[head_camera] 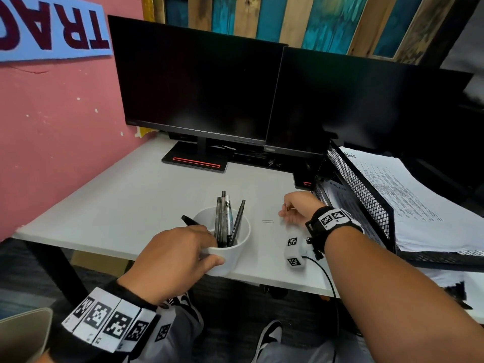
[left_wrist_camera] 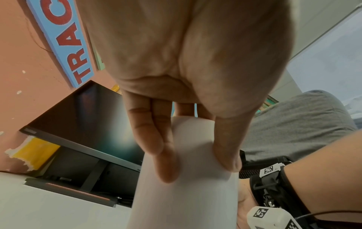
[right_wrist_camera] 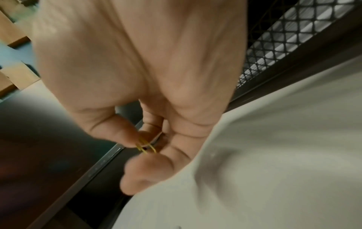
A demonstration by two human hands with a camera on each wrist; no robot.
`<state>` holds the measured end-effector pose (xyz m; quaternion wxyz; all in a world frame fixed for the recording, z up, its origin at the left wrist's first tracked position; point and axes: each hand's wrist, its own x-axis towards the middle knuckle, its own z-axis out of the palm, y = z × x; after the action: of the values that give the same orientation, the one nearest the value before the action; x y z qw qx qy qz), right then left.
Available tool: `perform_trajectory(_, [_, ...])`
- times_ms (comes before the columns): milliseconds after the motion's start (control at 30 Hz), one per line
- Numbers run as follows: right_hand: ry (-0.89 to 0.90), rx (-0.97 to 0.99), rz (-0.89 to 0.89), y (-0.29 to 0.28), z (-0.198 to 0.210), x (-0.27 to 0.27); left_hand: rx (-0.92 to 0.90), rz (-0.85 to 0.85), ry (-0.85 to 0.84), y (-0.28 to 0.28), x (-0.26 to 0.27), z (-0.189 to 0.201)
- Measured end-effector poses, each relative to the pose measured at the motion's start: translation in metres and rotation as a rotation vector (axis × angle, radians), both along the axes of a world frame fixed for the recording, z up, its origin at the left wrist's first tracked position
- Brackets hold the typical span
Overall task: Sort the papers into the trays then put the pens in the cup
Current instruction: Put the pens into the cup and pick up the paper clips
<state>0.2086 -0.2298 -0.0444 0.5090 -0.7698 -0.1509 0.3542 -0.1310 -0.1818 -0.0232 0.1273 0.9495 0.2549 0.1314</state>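
Head view: left hand [head_camera: 172, 260] grips cup [head_camera: 230, 254] of pens [head_camera: 226, 218].

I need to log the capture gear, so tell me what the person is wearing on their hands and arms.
Both hands, left hand and right hand, are bare, forearms unsleeved. Each wrist carries a black strap with white blocks printed with square black-and-white markers. A thin black cable runs from the right wrist unit.

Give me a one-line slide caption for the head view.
Left hand grips the white cup of pens; right hand pinches a paper clip beside the mesh tray.
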Motion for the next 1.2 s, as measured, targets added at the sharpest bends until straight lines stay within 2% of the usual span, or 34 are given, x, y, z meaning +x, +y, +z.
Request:
perform_trajectory(100, [0.025,0.020,-0.024,0.005,0.005,-0.004,-0.006,0.000,0.005,0.000,-0.001,0.002])
perform_trajectory(200, [-0.025,-0.062,0.049,0.009,0.000,-0.002,-0.008,0.002,0.010,0.001,-0.002,0.003])
perform_trajectory(267, [-0.158,-0.175,0.165,0.009,-0.003,-0.003,-0.007,0.004,0.012,0.001,-0.003,0.003])
perform_trajectory(400, [-0.576,-0.501,0.508,0.012,-0.005,-0.011,-0.005,0.011,0.013,0.003,-0.004,0.001])
perform_trajectory(567, [-0.768,-0.682,0.597,0.023,-0.012,-0.016,-0.005,0.010,0.006,0.003,-0.003,0.001])
perform_trajectory(700, [-0.774,-0.766,0.670,0.020,-0.008,-0.021,-0.006,0.010,0.004,0.002,-0.002,0.001])
perform_trajectory(800, [-0.677,-0.687,0.656,0.013,0.002,-0.023,-0.011,0.013,0.015,0.001,-0.002,0.001])
perform_trajectory(933, [-0.504,-0.261,0.591,0.003,0.051,-0.052,-0.018,-0.001,0.023,-0.001,-0.002,-0.001])
perform_trajectory(1000, [-0.479,-0.098,0.626,-0.003,0.082,-0.074,-0.020,-0.016,0.025,-0.001,0.000,-0.001])
perform_trajectory(1033, [-0.537,-0.081,0.686,-0.006,0.096,-0.086,-0.021,-0.026,0.022,-0.002,0.001,0.000])
perform_trajectory(1133, [-0.861,-0.137,0.870,-0.015,0.123,-0.122,-0.015,-0.048,0.008,-0.005,0.008,0.005])
perform_trajectory(1200, [-0.952,-0.163,0.931,-0.022,0.126,-0.135,-0.013,-0.055,-0.002,-0.007,0.012,0.008])
